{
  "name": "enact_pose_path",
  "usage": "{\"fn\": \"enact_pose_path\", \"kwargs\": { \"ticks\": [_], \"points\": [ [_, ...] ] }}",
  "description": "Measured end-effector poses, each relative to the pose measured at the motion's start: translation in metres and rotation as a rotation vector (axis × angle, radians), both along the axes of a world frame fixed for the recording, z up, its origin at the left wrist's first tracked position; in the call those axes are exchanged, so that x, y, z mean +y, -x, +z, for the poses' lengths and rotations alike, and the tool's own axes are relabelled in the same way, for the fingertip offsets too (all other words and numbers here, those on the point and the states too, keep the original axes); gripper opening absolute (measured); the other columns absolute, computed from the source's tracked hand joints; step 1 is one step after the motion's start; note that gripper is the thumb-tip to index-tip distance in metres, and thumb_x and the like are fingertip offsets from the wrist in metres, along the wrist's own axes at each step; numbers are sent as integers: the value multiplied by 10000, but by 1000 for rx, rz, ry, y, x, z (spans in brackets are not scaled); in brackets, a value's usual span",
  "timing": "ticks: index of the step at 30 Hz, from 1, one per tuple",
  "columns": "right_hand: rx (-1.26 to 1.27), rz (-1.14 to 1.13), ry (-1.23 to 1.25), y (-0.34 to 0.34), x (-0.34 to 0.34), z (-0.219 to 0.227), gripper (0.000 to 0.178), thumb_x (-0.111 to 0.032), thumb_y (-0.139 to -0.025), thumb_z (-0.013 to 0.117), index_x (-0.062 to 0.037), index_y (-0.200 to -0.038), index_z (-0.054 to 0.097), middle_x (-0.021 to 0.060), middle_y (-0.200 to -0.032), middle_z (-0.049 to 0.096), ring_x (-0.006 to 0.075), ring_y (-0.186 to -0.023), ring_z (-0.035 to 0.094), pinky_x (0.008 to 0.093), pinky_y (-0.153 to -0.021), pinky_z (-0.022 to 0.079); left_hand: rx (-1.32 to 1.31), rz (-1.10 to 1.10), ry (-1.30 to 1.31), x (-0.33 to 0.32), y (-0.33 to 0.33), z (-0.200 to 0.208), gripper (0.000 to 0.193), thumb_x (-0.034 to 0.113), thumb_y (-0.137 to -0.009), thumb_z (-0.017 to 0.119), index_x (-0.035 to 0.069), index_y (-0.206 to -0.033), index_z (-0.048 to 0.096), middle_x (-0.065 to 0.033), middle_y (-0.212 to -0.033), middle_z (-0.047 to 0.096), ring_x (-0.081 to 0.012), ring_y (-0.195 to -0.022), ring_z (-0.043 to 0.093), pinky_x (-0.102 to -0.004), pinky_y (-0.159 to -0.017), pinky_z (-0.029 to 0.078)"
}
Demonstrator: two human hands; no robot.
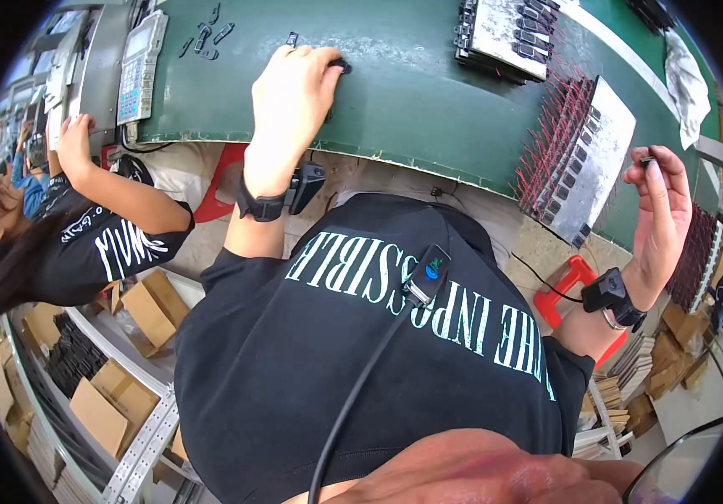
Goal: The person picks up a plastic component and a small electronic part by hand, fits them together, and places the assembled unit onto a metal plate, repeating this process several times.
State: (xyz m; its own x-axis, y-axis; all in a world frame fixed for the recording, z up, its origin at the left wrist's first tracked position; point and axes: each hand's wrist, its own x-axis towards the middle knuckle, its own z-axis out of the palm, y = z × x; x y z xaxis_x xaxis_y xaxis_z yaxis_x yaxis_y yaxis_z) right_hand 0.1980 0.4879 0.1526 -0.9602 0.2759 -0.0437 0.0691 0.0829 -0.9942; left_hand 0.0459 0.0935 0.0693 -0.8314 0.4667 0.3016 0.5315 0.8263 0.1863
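Observation:
My left hand (288,101) reaches over the green worktop, its fingers curled down and closed. A small black part (342,65) shows at the thumb and forefinger, apparently pinched there. Another small black piece (292,39) lies just beyond the knuckles. My right hand (662,197) is raised off the right side of the worktop, palm turned up. Its thumb and fingertips pinch a small dark part (647,161), too small to name. Beside that hand stands a light metal plate (605,160) lined with black parts, with red wires (550,134) fanning out from it.
On the green worktop (428,118), several loose black pieces (204,38) lie at the far left by a grey keypad device (139,67). A second loaded plate (500,38) sits at the back right. A co-worker (84,227) stands left; red stools (567,290) are under the table.

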Motion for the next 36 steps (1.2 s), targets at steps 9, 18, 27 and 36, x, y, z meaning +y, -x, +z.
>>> {"fn": "enact_pose_path", "kwargs": {
  "ticks": [9, 18, 27, 36],
  "points": [
    [20, -115, 79, -6, -37, 0, 173, -67, -995, 557, 7, -1147, 596, 116, -1108, 658, 143, -892, 637, 284, -849, 502, -24, 12, -111, 4, 11, 6, 139, 203, -860, 698, 109, -961, 719, -49, -900, 690, -247, -879, 638, -338, -772, 516],
    [103, -50, -16, -13, -36, -7, 144, -25, -952, 613, 20, -1089, 615, 66, -1027, 643, 138, -866, 630, 270, -813, 498, -29, -67, -55, 17, -5, 7, 146, 183, -858, 703, 101, -978, 720, -57, -906, 684, -256, -881, 632, -345, -779, 517],
    [22, 72, 137, -34, -35, -8, 135, -25, -934, 639, 14, -1060, 612, 59, -1000, 635, 110, -854, 624, 247, -797, 495, -186, -202, -541, 96, -44, 32, 193, 94, -869, 700, 89, -1061, 722, -90, -963, 699, -250, -856, 688, -332, -730, 550],
    [-23, 51, 111, -40, -46, -14, 127, -26, -941, 632, 6, -1062, 612, 19, -989, 635, 77, -855, 615, 220, -771, 498, -284, -532, -709, 175, -95, 38, 264, 27, -842, 712, 56, -1105, 715, -120, -1004, 708, -262, -866, 695, -318, -734, 552]
  ]
}}
